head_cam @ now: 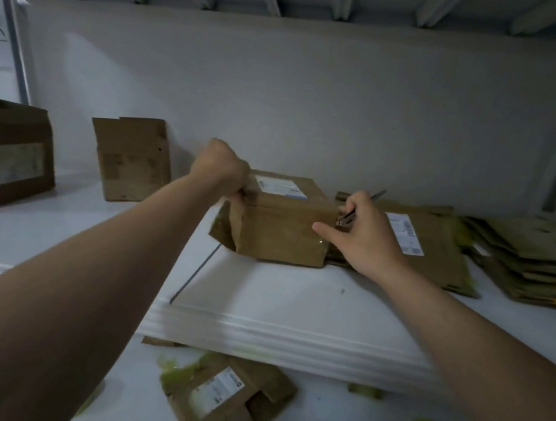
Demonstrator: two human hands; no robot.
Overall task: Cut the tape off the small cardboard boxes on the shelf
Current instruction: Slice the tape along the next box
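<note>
The small brown cardboard box (pixel 282 224) sits at frame centre on the white shelf (pixel 294 301). The left hand (pixel 221 166) grips its upper left edge. The right hand (pixel 366 240) holds a thin metal cutter (pixel 375 197) at its right side. Flattened brown cardboard (pixel 436 254) lies just right of it. A folded cardboard sheet (pixel 131 157) leans on the wall at left, near a larger brown box (pixel 7 158).

Both arms show bare skin from the near edge of the view up to the wrists. The left forearm (pixel 91 276) looks broad and smooth close to the camera and narrows toward the left hand (pixel 221 168), whose knuckles form a rounded ridge. The right forearm (pixel 462 336) is equally uncovered and tapers to the right hand (pixel 367 242). In the dim light, finer details of the skin cannot be made out.
</note>
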